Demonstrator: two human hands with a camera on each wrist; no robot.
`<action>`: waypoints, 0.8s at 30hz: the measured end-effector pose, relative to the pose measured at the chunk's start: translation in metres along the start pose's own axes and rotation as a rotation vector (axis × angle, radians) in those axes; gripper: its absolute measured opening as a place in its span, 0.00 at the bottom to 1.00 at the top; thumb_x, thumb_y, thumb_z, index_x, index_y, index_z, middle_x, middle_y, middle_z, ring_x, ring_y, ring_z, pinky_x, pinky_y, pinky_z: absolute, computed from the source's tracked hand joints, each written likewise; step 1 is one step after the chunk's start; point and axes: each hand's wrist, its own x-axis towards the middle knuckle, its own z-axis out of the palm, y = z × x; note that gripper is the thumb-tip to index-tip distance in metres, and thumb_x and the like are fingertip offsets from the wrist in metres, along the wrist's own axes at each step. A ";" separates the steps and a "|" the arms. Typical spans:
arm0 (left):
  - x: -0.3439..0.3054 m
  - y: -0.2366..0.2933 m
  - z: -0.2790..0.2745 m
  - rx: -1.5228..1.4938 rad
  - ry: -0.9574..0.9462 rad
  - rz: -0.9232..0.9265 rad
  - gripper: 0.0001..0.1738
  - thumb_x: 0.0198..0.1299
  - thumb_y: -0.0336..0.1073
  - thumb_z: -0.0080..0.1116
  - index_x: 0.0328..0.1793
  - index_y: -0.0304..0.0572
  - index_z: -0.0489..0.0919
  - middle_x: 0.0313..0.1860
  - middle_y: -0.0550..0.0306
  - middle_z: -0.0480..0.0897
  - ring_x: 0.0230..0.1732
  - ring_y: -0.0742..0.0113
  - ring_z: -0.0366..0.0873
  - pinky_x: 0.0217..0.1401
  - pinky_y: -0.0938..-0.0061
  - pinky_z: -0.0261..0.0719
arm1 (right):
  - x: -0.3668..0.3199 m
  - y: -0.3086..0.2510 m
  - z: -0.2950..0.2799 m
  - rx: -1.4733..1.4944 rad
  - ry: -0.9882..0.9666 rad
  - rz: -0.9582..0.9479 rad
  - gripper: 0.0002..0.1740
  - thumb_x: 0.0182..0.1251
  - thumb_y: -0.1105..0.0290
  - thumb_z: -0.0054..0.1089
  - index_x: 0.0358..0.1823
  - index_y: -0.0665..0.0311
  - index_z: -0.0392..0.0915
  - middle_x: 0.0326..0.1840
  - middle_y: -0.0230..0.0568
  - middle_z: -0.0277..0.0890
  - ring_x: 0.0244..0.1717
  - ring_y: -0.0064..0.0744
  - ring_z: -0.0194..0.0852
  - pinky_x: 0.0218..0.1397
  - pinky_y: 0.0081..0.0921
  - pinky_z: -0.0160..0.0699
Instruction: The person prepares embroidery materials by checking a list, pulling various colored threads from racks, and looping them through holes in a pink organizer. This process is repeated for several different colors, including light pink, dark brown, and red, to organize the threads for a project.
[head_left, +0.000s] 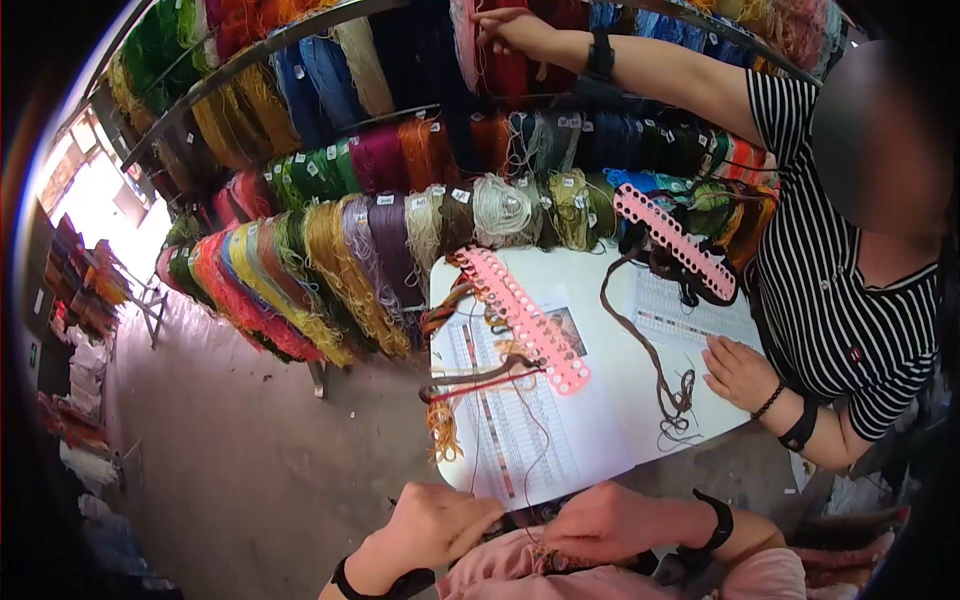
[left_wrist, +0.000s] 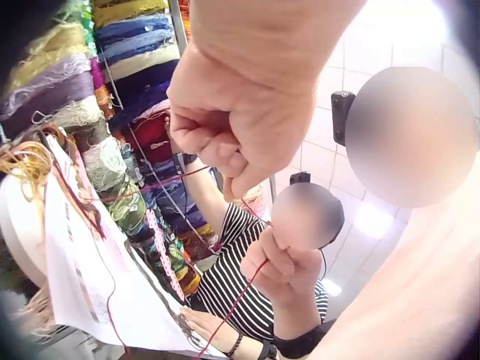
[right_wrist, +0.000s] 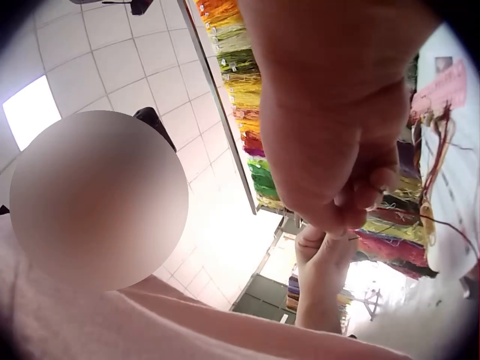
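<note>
Dark red thread (left_wrist: pixel 238 298) runs from the fingers of my right hand (left_wrist: pixel 281 268) in the left wrist view. My left hand (left_wrist: pixel 238 124) has curled fingers and pinches a red strand that leads toward the table. In the head view, my left hand (head_left: pixel 428 525) and right hand (head_left: pixel 600 522) are close together at the table's near edge, over my lap. The right wrist view shows my right hand's (right_wrist: pixel 330 150) fingertips near my left hand (right_wrist: pixel 322 274). A pink perforated card (head_left: pixel 513 312) with several thread bundles lies on printed sheets (head_left: pixel 590 440).
Another person in a striped shirt (head_left: pixel 850 300) rests one hand (head_left: pixel 742 372) on the white table (head_left: pixel 690 420) and reaches the other (head_left: pixel 517 32) to hanging skeins. A second pink card (head_left: pixel 672 240) lies at the right. Racks of coloured skeins (head_left: pixel 330 240) stand behind.
</note>
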 end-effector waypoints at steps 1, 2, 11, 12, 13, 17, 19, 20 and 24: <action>0.000 0.001 0.002 -0.017 0.029 -0.028 0.06 0.46 0.31 0.58 0.32 0.40 0.79 0.16 0.57 0.74 0.16 0.63 0.72 0.17 0.74 0.69 | 0.001 -0.004 0.000 0.021 0.047 0.008 0.04 0.53 0.73 0.52 0.29 0.64 0.73 0.17 0.40 0.68 0.17 0.34 0.68 0.21 0.25 0.67; 0.001 0.004 0.004 -0.054 0.051 -0.057 0.05 0.47 0.30 0.58 0.31 0.40 0.79 0.15 0.57 0.73 0.16 0.62 0.72 0.17 0.74 0.69 | -0.001 -0.008 -0.001 0.063 0.041 0.110 0.04 0.53 0.73 0.53 0.30 0.65 0.73 0.18 0.38 0.68 0.17 0.30 0.67 0.21 0.23 0.66; 0.005 -0.007 0.024 -0.473 0.103 -0.170 0.09 0.49 0.24 0.56 0.39 0.37 0.78 0.23 0.56 0.75 0.19 0.73 0.69 0.22 0.79 0.68 | -0.003 -0.010 0.027 0.553 0.449 0.476 0.04 0.59 0.74 0.54 0.34 0.66 0.73 0.24 0.25 0.68 0.24 0.08 0.58 0.24 0.10 0.58; 0.006 -0.008 0.027 -0.545 0.118 -0.194 0.11 0.50 0.24 0.56 0.41 0.36 0.77 0.25 0.56 0.76 0.21 0.75 0.70 0.24 0.80 0.69 | 0.000 -0.011 0.032 0.658 0.534 0.470 0.04 0.59 0.74 0.54 0.34 0.66 0.73 0.25 0.26 0.68 0.25 0.08 0.59 0.24 0.10 0.58; 0.007 -0.008 0.034 -0.718 0.085 -0.262 0.11 0.52 0.25 0.54 0.43 0.37 0.77 0.26 0.57 0.76 0.23 0.75 0.71 0.25 0.81 0.70 | -0.002 -0.009 0.029 0.719 0.482 0.499 0.04 0.61 0.73 0.52 0.35 0.66 0.71 0.32 0.32 0.69 0.26 0.11 0.62 0.26 0.11 0.61; 0.006 -0.020 0.047 -1.119 -0.187 -0.344 0.11 0.59 0.30 0.49 0.46 0.36 0.75 0.27 0.59 0.77 0.27 0.76 0.73 0.30 0.83 0.72 | 0.029 -0.015 0.029 1.074 0.796 0.286 0.06 0.64 0.72 0.45 0.33 0.67 0.68 0.46 0.46 0.68 0.24 0.21 0.69 0.25 0.14 0.66; 0.007 -0.029 0.044 -1.200 -0.352 -0.392 0.12 0.63 0.32 0.44 0.45 0.32 0.75 0.24 0.62 0.75 0.26 0.79 0.70 0.29 0.85 0.70 | 0.037 -0.011 0.018 1.166 0.968 0.272 0.06 0.64 0.73 0.44 0.34 0.68 0.68 0.49 0.48 0.67 0.28 0.23 0.70 0.26 0.15 0.68; 0.005 -0.034 0.040 -1.276 -0.316 -0.431 0.12 0.63 0.32 0.43 0.45 0.31 0.75 0.23 0.62 0.74 0.25 0.80 0.69 0.28 0.86 0.68 | 0.038 -0.009 0.013 1.207 1.059 0.260 0.06 0.65 0.73 0.43 0.35 0.68 0.68 0.50 0.49 0.66 0.30 0.24 0.71 0.26 0.16 0.69; 0.005 -0.047 0.025 -1.491 -0.226 -0.558 0.13 0.63 0.32 0.43 0.42 0.29 0.75 0.20 0.64 0.72 0.21 0.81 0.64 0.23 0.88 0.62 | 0.022 0.011 0.003 1.556 1.102 0.068 0.08 0.65 0.73 0.40 0.37 0.69 0.69 0.54 0.49 0.63 0.40 0.27 0.71 0.29 0.18 0.73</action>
